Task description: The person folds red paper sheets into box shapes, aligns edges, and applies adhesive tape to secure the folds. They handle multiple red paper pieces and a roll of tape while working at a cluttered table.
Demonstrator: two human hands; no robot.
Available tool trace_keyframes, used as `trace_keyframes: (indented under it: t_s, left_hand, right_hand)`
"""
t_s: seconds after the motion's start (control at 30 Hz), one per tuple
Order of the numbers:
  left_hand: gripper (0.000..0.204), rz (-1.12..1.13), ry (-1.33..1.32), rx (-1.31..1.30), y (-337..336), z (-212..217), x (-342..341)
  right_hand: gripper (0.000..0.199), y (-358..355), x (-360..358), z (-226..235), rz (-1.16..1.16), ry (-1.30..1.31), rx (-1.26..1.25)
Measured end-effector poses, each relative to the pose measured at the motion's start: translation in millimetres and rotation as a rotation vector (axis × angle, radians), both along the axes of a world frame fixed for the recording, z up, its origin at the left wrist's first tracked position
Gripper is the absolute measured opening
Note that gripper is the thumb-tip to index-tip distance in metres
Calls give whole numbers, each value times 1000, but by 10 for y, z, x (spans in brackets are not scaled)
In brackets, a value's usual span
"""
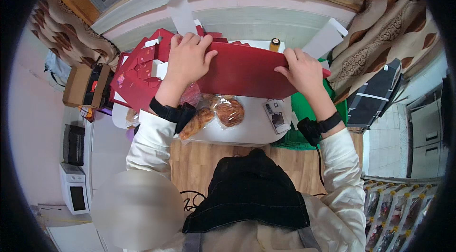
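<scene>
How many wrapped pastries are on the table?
2: a long wrapped pastry beside the left wrist, and a round wrapped pastry right of it. The red cardboard sheet may hide more.

Left hand [189, 60], right hand [304, 72] grip red card sheet [247, 74].

I see a round brown pastry [230, 111] in a clear wrapper on the white table [251, 131]. A long golden pastry [196, 123] lies just beside it, wrapped too. A small card with a picture [277, 116] sits near the table's right edge. A little bottle with a yellow cap [274, 44] stands at the back. Brown patterned curtains [394, 29] hang on both sides. A white microwave [73, 192] is far off at lower left.
</scene>
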State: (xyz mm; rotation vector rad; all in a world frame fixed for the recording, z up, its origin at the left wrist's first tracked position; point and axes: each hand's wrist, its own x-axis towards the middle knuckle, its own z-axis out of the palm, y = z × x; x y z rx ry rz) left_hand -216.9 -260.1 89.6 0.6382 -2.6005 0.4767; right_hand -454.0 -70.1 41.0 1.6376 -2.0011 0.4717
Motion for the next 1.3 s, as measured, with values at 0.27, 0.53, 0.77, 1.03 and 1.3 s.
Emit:
trace_keyframes:
  t_s: [0.27,0.53,0.77,1.03,1.3]
  left_hand:
    - [83,-234,33,-263,205,-71,-273]
    - [71,-282,29,-148,180,-237,-547]
    - [44,-379,84,-78,135,-255,-629]
    - [49,-310,32,-72,462,-143,-532]
    - [81,-349,46,-105,923,-465,-469]
  right_hand:
    - [57,16,-47,129,57,-31,45]
    - [69,18,7,-99,103,97,-126]
    - [64,-57,8,-217,134,7,-231]
    - [68,275,-392,492,-156,-428,448]
    - [67,21,-393,493,504,-1194,740]
